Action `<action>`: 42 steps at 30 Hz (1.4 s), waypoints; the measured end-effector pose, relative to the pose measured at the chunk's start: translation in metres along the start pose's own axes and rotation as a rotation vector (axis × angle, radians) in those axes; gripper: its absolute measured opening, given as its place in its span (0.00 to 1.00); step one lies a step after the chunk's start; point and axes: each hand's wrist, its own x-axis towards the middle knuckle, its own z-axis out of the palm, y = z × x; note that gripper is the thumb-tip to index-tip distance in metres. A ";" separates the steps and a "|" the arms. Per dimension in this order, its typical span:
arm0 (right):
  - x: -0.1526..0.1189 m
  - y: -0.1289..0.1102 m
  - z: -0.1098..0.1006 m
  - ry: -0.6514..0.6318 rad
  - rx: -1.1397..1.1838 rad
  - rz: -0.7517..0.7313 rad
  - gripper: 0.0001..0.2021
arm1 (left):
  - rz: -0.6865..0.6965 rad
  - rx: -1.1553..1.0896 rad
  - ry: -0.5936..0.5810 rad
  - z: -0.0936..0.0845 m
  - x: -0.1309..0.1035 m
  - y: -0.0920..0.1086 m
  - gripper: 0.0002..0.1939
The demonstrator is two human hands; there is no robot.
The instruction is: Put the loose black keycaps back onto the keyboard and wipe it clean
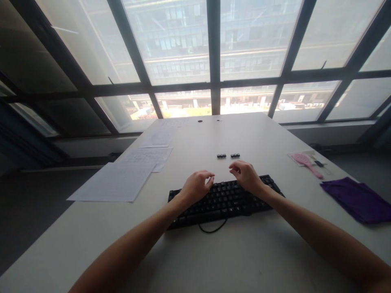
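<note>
A black keyboard (226,199) lies on the white table, its cable looping out at the near edge. Over its left part is my left hand (198,185), thumb and forefinger apart with nothing visible between them. My right hand (245,175) is above the keyboard's right part, fingers curled and a gap showing at the fingertips; I make out nothing in it. Beyond the keyboard sit two small groups of black keycaps, one on the left (221,156) and one on the right (235,155).
Paper sheets (114,181) cover the table's left side. On the right lie a pink hairbrush (307,162), a small black item (319,163) and a folded purple cloth (359,199). The white table (195,252) reaches to large windows.
</note>
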 end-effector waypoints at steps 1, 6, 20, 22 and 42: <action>0.007 0.004 -0.003 -0.007 -0.029 0.010 0.05 | -0.019 0.009 0.004 -0.003 0.009 -0.004 0.14; 0.058 0.030 0.000 -0.102 -0.273 0.076 0.08 | -0.157 0.012 -0.037 0.000 0.077 -0.032 0.11; 0.122 0.054 0.054 -0.317 -0.408 -0.019 0.11 | -0.240 -0.012 -0.046 0.058 0.157 -0.061 0.08; 0.122 0.050 0.051 -0.303 -0.389 -0.021 0.11 | -0.257 -0.011 -0.031 0.053 0.154 -0.058 0.07; -0.014 0.019 -0.002 -0.247 0.220 0.051 0.06 | -0.188 -0.444 -0.098 0.043 0.029 0.012 0.08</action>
